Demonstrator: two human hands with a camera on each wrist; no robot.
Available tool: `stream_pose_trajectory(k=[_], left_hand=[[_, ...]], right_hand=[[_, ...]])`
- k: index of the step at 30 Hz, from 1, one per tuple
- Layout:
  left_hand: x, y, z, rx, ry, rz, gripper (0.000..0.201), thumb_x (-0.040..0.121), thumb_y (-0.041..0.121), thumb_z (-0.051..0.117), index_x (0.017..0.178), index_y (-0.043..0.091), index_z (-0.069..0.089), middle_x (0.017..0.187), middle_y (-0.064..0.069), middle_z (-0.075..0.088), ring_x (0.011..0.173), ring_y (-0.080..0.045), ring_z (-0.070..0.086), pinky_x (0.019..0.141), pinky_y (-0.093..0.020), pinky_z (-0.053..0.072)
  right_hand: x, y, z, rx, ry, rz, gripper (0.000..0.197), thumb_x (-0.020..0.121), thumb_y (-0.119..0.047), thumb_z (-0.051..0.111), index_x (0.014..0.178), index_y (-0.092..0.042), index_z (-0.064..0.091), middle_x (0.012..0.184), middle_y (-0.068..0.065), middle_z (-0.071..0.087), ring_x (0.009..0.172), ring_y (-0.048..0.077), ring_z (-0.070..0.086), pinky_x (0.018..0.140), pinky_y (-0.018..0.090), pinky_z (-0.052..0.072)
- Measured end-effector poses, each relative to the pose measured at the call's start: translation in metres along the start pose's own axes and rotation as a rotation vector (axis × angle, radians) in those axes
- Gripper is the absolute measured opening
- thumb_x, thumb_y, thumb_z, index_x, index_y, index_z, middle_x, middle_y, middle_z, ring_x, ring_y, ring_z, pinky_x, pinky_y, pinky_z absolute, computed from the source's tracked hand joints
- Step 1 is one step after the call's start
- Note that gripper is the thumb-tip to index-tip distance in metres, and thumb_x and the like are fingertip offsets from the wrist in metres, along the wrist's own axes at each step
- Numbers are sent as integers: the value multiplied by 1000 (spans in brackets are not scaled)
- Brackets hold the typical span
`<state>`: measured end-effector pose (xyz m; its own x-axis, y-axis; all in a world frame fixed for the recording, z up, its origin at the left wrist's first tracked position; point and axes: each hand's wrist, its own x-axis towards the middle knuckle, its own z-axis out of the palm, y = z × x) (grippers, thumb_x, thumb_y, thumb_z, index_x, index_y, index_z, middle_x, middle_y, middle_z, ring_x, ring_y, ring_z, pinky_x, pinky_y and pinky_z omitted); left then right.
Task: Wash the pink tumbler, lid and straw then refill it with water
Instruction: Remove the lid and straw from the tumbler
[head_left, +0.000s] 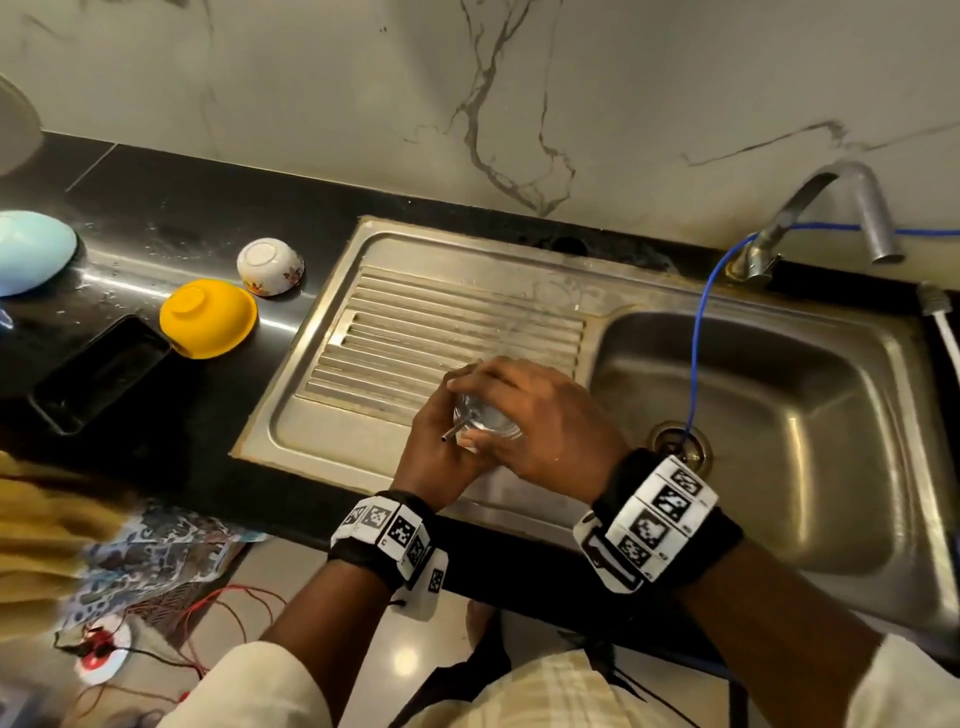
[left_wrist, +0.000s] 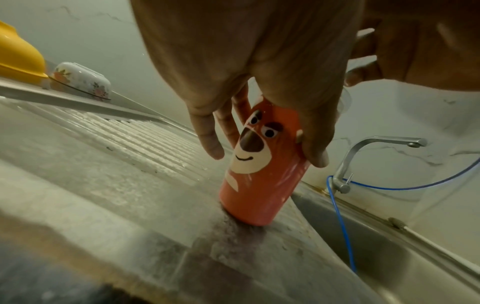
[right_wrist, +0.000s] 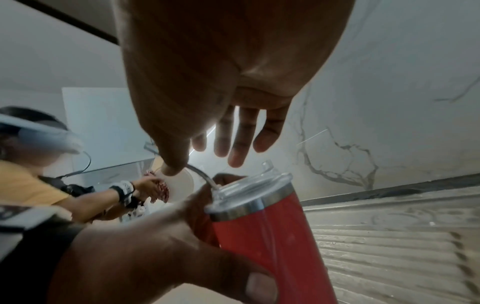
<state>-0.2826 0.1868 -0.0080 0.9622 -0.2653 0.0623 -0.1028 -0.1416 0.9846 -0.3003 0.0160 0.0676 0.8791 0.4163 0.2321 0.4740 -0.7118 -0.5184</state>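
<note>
On the dark desk (head_left: 171, 244) at the left, a blue bowl (head_left: 31, 249), a yellow bowl (head_left: 208, 318) and a floral bowl (head_left: 270, 266) are laid upside down. The pink tumbler (left_wrist: 259, 174) is stood on the steel drainboard (head_left: 415, 332) and is gripped around its body by the left hand (head_left: 441, 452). Its clear lid (right_wrist: 249, 185) is fitted, with the metal straw (head_left: 453, 432) through it. The right hand (head_left: 540, 421) is held over the lid with relaxed fingers, grasping nothing. The sink basin (head_left: 779, 415) and tap (head_left: 831, 213) are seen at the right.

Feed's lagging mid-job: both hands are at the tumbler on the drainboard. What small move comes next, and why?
Probably lift off the lid. The tumbler stands on the drainboard, gripped by the left hand; lid and straw are still fitted, and the right hand rests over the top.
</note>
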Motion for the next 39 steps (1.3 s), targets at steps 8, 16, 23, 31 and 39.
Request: stream_pose_trajectory(k=[8,16,23,31,39], left_hand=[[2,-4,2,77,-6,46,87,69,25,87,145,27,46,125,6,72,117,-16,70,100,-39,56],[3,-17,8,112,48,21,83,63,20,100,132,25,54,112,15,73,103,-8,72,85,-19,57],[3,-18,10,72,86,60,101,60,11,104,140,37,48,130,17,66,119,-3,65,93,-19,55],[3,-24,8,79,53,67,105,59,6,103,142,34,46,134,26,62,121,3,61,95,-17,54],[3,-26,7,69,37,75,103,59,5,102,140,34,46,131,35,60,121,6,61,95,-16,52]], right_hand=[[4,0,16,-141,86,-151,20,82,-8,82,101,-14,79,97,3,76,88,27,72,70,39,59],[8,-19,-38,169,354,-86,22,94,-12,77,116,-7,78,108,5,80,94,14,76,83,30,61],[21,-28,-120,294,722,39,22,99,-18,75,119,-13,70,91,-6,76,76,5,75,71,24,60],[41,65,-121,255,678,345,16,104,-24,68,111,-14,77,83,-4,75,69,7,74,61,36,65],[51,130,-4,145,348,790,14,91,-28,82,82,-17,77,70,2,73,64,18,70,68,29,58]])
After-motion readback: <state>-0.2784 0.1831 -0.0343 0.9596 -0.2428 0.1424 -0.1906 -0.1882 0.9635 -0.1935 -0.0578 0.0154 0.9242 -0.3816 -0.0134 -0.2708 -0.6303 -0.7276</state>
